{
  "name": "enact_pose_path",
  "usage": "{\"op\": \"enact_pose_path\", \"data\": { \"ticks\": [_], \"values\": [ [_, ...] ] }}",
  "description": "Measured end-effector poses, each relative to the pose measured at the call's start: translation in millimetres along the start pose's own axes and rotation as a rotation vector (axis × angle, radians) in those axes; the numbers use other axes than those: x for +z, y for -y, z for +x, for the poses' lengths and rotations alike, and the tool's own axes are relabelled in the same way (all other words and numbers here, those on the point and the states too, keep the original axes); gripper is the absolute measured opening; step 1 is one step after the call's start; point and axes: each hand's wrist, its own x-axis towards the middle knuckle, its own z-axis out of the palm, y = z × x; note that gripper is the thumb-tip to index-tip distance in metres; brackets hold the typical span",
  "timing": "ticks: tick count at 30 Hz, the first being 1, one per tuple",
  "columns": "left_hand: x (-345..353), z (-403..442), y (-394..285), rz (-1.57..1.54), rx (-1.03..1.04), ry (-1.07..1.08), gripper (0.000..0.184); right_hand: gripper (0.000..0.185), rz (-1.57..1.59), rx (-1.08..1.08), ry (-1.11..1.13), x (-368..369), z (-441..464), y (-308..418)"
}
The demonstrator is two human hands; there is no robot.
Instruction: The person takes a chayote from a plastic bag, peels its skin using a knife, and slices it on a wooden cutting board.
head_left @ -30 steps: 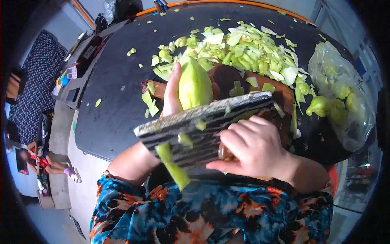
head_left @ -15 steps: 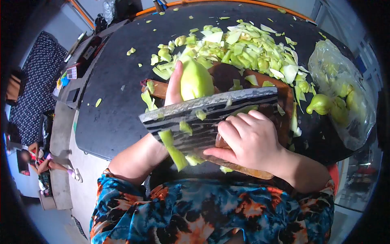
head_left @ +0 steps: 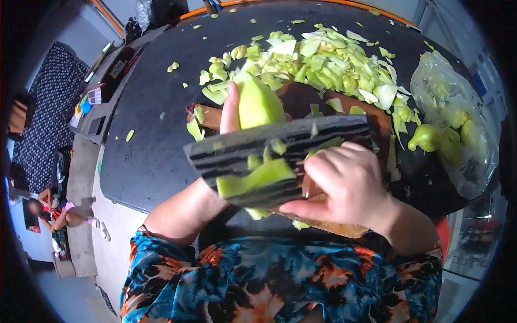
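Observation:
My left hand (head_left: 230, 112), mostly hidden behind the blade, is closed around a pale green peeled chayote (head_left: 259, 102), with the thumb along its left side. My right hand (head_left: 347, 185) grips a wide cleaver (head_left: 328, 128), whose dark, streaked blade lies across the front of the chayote. A long strip of green peel (head_left: 256, 178) and several smaller bits cling to the blade. Beneath my hands is a brown wooden cutting board (head_left: 383, 140), partly covered by the cleaver. Whether the edge touches the chayote is not clear.
Beyond the board, a large heap of peelings (head_left: 334, 59) spreads over the black table (head_left: 151, 107). To the right lies a clear plastic bag (head_left: 476, 156) with several chayotes, one chayote (head_left: 425, 138) at its mouth. At far left a person (head_left: 54, 212) sits.
The cleaver blade has tilted and its face now shows more broadly. The long peel strip on it lies flatter, farther right. My right hand has shifted slightly right; the chayote has barely moved.

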Motion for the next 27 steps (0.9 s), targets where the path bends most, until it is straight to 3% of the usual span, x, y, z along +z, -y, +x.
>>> {"op": "enact_pose_path", "data": {
  "ticks": [1, 6, 7, 9, 10, 11, 13, 16, 19, 21, 23, 27],
  "values": [
    [2, 1, 3, 0.059, 0.037, -0.069, 0.068, 0.045, -0.011, -0.018, 0.016, 2, -2, 2],
    [5, 5, 9, 0.03, 0.035, -0.02, 0.067, 0.046, -0.083, -0.002, -0.015, 6, -1, -6],
    [12, 6, 17, -0.092, 0.03, 0.099, 0.065, 0.046, -0.107, -0.001, -0.063, 6, 2, -12],
    [20, 4, 29, -0.088, 0.163, -0.146, 0.066, 0.048, -0.088, 0.234, -0.081, 4, 3, -27],
    [11, 4, 22, -0.057, 0.06, 0.162, 0.067, 0.048, -0.12, 0.337, -0.122, 1, 5, -41],
    [13, 2, 26, 0.18, 0.141, -0.064, 0.07, 0.049, -0.152, 0.442, -0.164, -2, 6, -56],
    [5, 2, 21, 0.035, 0.092, -0.012, 0.068, 0.046, -0.075, 0.582, -0.194, -12, 8, -70],
    [-4, 5, 12, 0.0, 0.095, 0.066, 0.073, 0.044, 0.077, 0.446, -0.149, -20, 9, -51],
    [14, 6, 16, -0.137, 0.112, -0.185, 0.073, 0.046, 0.077, 0.126, -0.057, -22, 5, -19],
    [4, 1, 5, -0.063, -0.003, 0.05, 0.074, 0.046, 0.028, -0.016, -0.041, -22, 6, -4],
    [-8, 4, 1, -0.062, -0.081, 0.165, 0.074, 0.053, 0.091, -0.048, -0.051, -12, -1, -2],
    [1, 5, 8, -0.059, -0.07, 0.113, 0.073, 0.048, 0.025, -0.013, -0.009, -12, 0, -5]
  ]
}}
